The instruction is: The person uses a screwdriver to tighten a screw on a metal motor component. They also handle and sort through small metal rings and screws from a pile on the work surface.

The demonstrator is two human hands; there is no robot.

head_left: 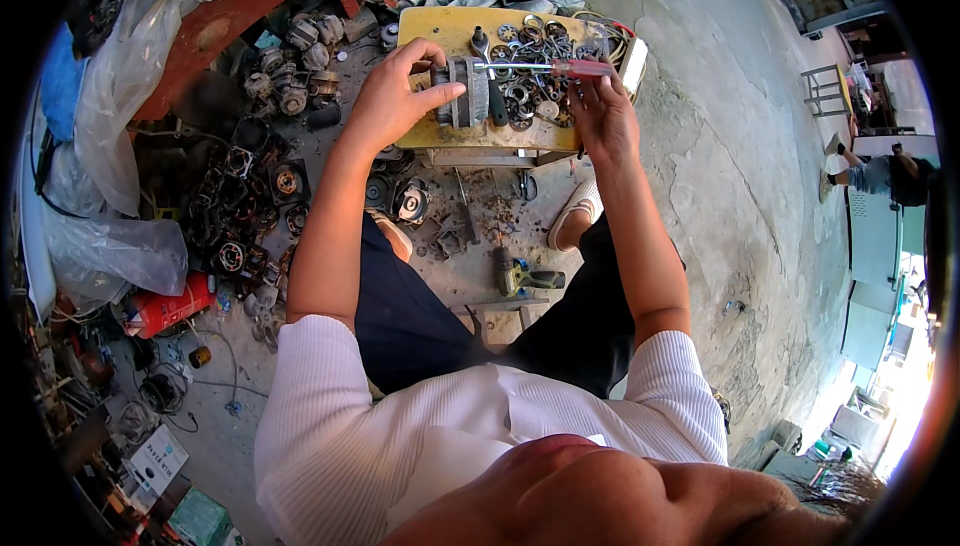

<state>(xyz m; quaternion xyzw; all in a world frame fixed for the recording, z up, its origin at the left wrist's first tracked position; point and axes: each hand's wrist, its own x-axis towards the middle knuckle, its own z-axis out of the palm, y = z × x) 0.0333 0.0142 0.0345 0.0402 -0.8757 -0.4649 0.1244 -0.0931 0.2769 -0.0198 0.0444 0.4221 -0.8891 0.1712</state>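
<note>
My left hand [408, 92] is closed round a grey, ribbed cylindrical metal part [466, 96], which looks like a motor stator, over the left side of the yellow bench top [436, 30]. In my right hand [606, 114] is the red handle of a screwdriver [580, 67]. Its long steel shaft points left, and the tip meets the right edge of the cylinder. A ratchet wrench [493, 96] with a dark grip lies just right of the cylinder, partly under the screwdriver shaft.
Many small metal rings and gears [520, 111] cover the bench's right half. A cordless drill [522, 274] rests on the floor between my feet. Greasy motor parts [240, 161] are heaped at left, near a red cylinder [172, 306]. Another person [880, 178] is far right.
</note>
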